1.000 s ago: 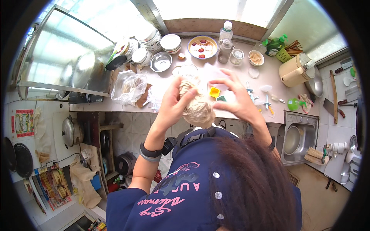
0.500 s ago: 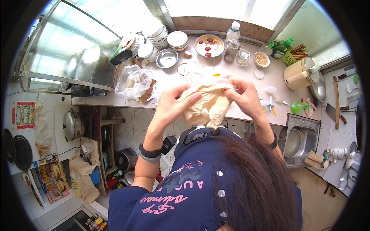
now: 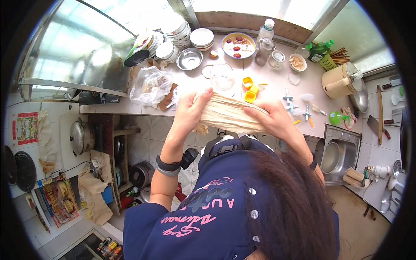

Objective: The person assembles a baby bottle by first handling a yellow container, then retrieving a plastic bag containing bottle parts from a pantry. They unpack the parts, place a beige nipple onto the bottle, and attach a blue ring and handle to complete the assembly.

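Left hand (image 3: 190,108) and right hand (image 3: 274,118) each grip an end of a pale, creased sheet (image 3: 232,113), stretched out by the desk (image 3: 275,78).

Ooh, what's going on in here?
A person is holding a wrinkled cream cloth stretched out between their left hand and right hand. It's up in front of them, near the edge of the counter. Little yellow cups sit on the counter just beyond it.
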